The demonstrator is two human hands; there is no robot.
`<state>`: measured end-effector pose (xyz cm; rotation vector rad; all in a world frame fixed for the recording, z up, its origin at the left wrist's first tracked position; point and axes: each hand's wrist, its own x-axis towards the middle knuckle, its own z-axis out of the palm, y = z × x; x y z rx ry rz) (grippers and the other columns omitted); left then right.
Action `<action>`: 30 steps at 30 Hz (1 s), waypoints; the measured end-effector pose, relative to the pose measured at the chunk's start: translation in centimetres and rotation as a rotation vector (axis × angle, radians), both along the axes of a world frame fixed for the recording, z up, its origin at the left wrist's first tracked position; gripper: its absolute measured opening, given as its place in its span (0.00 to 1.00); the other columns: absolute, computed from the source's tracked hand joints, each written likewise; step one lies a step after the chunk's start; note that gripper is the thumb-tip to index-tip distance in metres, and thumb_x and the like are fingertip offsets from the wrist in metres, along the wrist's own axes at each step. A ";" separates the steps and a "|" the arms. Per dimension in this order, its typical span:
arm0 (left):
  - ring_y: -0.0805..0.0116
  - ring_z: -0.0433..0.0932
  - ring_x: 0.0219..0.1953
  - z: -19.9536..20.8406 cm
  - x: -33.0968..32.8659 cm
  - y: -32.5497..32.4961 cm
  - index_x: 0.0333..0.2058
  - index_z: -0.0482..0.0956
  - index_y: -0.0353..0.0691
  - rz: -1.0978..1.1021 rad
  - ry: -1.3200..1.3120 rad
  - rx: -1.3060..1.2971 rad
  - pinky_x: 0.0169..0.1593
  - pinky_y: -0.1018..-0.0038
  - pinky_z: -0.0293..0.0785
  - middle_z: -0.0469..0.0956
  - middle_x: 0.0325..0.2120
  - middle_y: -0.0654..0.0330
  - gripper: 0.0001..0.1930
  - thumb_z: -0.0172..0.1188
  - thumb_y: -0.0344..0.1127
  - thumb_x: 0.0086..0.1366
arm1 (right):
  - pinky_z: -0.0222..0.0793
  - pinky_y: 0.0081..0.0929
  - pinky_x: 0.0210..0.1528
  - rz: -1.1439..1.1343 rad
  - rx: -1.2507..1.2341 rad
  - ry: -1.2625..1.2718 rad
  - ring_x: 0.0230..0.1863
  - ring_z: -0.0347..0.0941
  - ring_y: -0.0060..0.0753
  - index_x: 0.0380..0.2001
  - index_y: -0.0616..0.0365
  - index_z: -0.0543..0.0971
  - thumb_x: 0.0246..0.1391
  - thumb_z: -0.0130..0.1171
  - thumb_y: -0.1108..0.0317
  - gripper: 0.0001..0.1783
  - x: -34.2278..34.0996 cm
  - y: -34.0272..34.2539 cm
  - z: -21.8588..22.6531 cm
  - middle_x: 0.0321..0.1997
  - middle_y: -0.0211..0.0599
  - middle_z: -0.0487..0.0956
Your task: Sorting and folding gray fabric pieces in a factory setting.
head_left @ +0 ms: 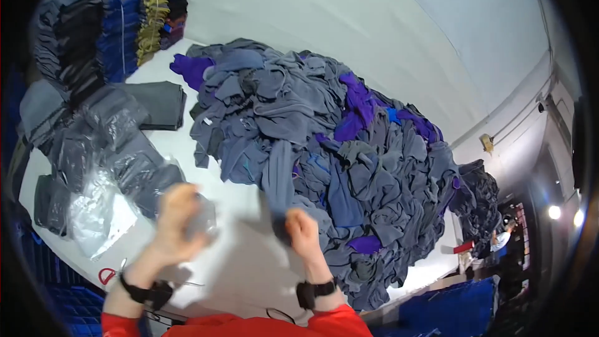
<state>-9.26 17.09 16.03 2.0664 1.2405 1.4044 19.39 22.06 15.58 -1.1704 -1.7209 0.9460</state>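
Observation:
My right hand (302, 234) is closed in a fist on a grey garment (279, 178), a long strip of which runs down from the big pile to my fingers. My left hand (177, 223) is smeared by motion over the white table, its thumb and fingers apart in a curve. A blurred, see-through greyish patch shows beside those fingers; what it is I cannot make out. Left of that hand lie folded grey garments in clear plastic bags (128, 150). A dark band with a small box sits on each of my wrists.
A large heap of loose grey garments (393, 193) with purple pieces (357, 109) covers the table's (234, 209) middle and right. Tied stacks of folded clothes (121, 31) stand at the far left. Red-handled scissors (107, 274) lie near the front edge. A person (501, 238) is far right.

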 end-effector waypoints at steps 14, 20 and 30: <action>0.70 0.73 0.44 -4.5 10.2 -1.2 0.46 0.71 0.35 -0.487 -1.013 -0.833 0.54 0.73 0.64 0.75 0.40 0.61 0.16 0.39 0.38 0.68 | 0.66 0.25 0.38 0.677 -0.147 1.276 0.40 0.68 0.26 0.44 0.63 0.65 0.59 0.41 0.50 0.24 7.0 -4.1 2.6 0.41 0.37 0.72; 0.73 0.68 0.49 -5.3 10.5 -6.0 0.52 0.65 0.31 -0.556 -0.858 -1.064 0.53 0.75 0.64 0.70 0.48 0.55 0.23 0.51 0.41 0.65 | 0.63 0.39 0.56 0.292 -0.775 1.388 0.54 0.67 0.40 0.57 0.62 0.61 0.45 0.55 0.36 0.46 1.3 -10.8 -6.3 0.58 0.44 0.67; 0.84 0.62 0.25 -4.5 9.1 -8.5 0.26 0.69 0.37 -0.398 -0.619 -0.886 0.28 0.83 0.59 0.66 0.21 0.71 0.10 0.57 0.34 0.61 | 0.67 0.27 0.48 0.154 -0.564 0.453 0.41 0.71 0.26 0.41 0.60 0.75 0.42 0.62 0.71 0.19 -1.1 -11.3 -5.3 0.40 0.33 0.76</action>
